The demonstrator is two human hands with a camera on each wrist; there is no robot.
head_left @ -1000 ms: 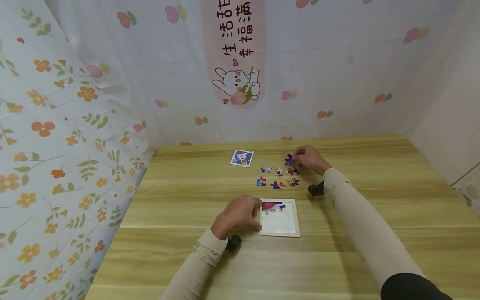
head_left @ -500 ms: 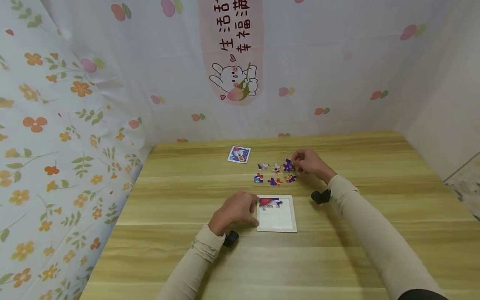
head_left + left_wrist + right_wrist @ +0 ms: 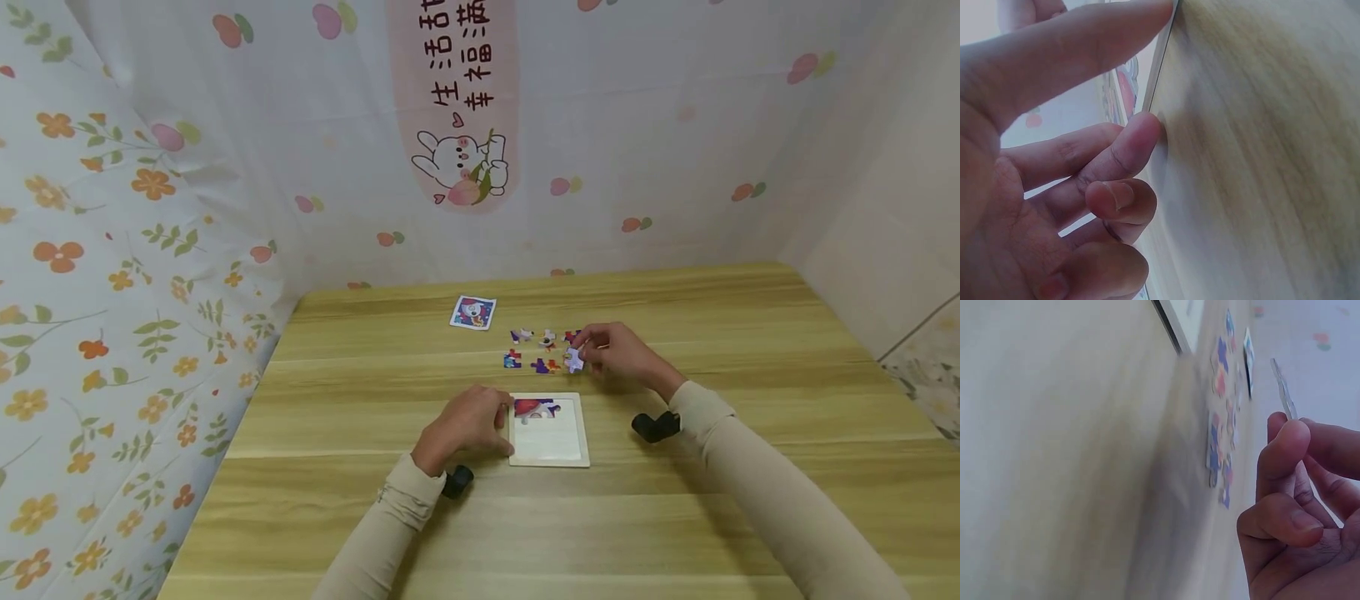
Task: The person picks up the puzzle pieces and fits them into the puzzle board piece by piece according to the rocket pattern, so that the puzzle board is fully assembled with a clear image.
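My right hand (image 3: pixel 626 358) pinches a jigsaw piece (image 3: pixel 573 359) between thumb and fingertips, its face pale with glare. In the right wrist view the piece (image 3: pixel 1283 389) is edge-on, held up above the table. Several loose jigsaw pieces (image 3: pixel 547 365) lie close to this hand, one partly hidden by it. My left hand (image 3: pixel 468 427) rests at the left edge of a white puzzle tray (image 3: pixel 551 462), thumb and index finger touching its rim. Joined pieces (image 3: pixel 536 409) with a red shape fill the tray's upper left corner. In the left wrist view the other fingers (image 3: pixel 1119 203) are loosely bent.
A small picture card (image 3: pixel 473 312) lies on the wooden table (image 3: pixel 375 358), behind and left of the loose pieces. A printed cloth (image 3: pixel 330 150) hangs along the back and left sides. Each wrist carries a black camera, such as the one (image 3: pixel 656 427) under my right wrist.
My right hand has moved toward me with the pinched piece, from the back right of the loose pieces to their front right. My left hand stays at the tray. The head view shifts slightly.
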